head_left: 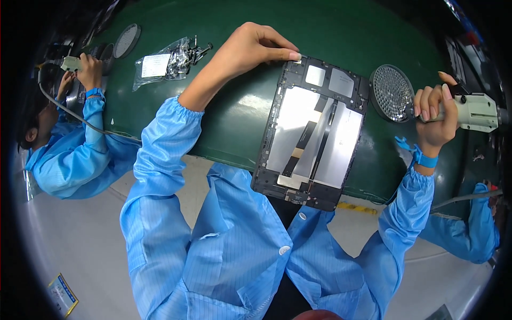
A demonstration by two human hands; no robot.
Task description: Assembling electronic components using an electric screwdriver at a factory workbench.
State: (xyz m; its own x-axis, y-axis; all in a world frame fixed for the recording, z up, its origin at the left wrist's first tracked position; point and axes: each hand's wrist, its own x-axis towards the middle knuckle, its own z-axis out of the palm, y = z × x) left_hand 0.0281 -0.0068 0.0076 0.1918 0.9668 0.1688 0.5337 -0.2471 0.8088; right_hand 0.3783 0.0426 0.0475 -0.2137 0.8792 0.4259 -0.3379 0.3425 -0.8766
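An opened tablet (341,144) lies at the near edge of the green table, slightly tilted in view, its lower end reaching past that edge. Silver panels, a black frame and dark flat cables show inside it. My left hand (250,48) pinches its far left corner between thumb and fingers. To the right of the tablet, my right hand (440,114) is wrapped round a pale electric screwdriver (476,112), held sideways. The screwdriver's tip end is close to a round dimpled screw tray (392,92), partly hidden by my fingers; contact cannot be made out.
A clear plastic bag (156,66) with a white label and small dark parts lies at the far left, near another round tray (127,41). On the left a person (69,154) holds a similar tool (71,64). Another person's blue sleeve (464,229) shows at right.
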